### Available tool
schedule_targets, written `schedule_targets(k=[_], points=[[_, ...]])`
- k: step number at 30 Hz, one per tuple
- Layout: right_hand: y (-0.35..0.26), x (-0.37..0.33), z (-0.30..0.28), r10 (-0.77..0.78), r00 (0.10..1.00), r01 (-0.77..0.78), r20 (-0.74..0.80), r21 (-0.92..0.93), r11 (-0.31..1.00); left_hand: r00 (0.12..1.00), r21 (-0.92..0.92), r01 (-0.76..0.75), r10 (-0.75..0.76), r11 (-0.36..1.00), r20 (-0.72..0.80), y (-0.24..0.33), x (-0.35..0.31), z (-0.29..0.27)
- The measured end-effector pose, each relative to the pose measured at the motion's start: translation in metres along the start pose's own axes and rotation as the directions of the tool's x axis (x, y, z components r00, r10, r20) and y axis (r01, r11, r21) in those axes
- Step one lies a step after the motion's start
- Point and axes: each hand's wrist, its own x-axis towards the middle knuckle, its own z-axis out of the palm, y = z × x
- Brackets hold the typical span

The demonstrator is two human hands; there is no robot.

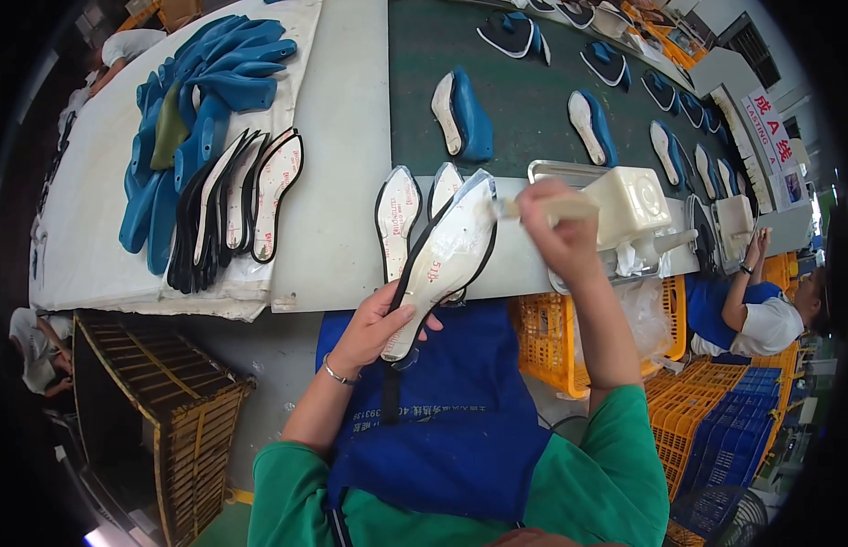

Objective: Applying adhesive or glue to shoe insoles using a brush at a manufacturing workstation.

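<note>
My left hand (374, 330) grips a white insole (445, 253) with a black edge and red print by its narrow end. The insole is tilted up over the table's front edge. My right hand (563, 239) is closed round a pale brush (574, 208), slightly blurred. The brush tip meets the right edge of the insole's wide end, where the surface looks wet. Behind the held piece, another insole (398, 215) and a partly hidden third one (442, 187) lie on the table. Right of my right hand, a cream plastic container (631, 208) rests on a metal tray (550, 170).
Blue shoe lasts (210, 82) and a stack of insoles (276, 196) cover the left table. A green conveyor (524, 100) carries lasts paired with insoles. Below right stands a yellow crate (544, 333); a slatted wooden rack (196, 456) is lower left. A co-worker (761, 305) works at far right.
</note>
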Motion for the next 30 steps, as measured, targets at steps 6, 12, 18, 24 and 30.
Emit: schedule_targets(k=[6, 12, 18, 24, 30], points=[[0.009, 0.021, -0.007, 0.253, 0.948, -0.219, -0.194, 0.182, 0.959, 0.999, 0.014, 0.022, -0.022, 1.000, 0.031, 0.006, 0.000, 0.005], [-0.003, -0.003, 0.011, 0.337, 0.926, -0.281, -0.171, 0.286, 0.916, 1.000, -0.070, 0.005, -0.006, 0.998, -0.024, 0.006, 0.003, 0.014], [-0.027, -0.052, 0.046, 0.115, 0.989, -0.114, -0.096, 0.015, 0.993, 0.988, -0.190, 0.008, -0.036, 0.982, -0.147, 0.006, 0.013, 0.027], [-0.036, -0.049, 0.064, -0.059, 0.996, 0.060, -0.062, 0.022, 0.998, 0.973, -0.287, -0.023, -0.044, 0.958, -0.226, 0.000, 0.015, 0.030], [-0.018, -0.033, 0.048, 0.166, 0.969, -0.170, -0.181, -0.010, 0.985, 0.974, -0.320, -0.049, -0.026, 0.946, -0.224, 0.009, 0.013, 0.037]])
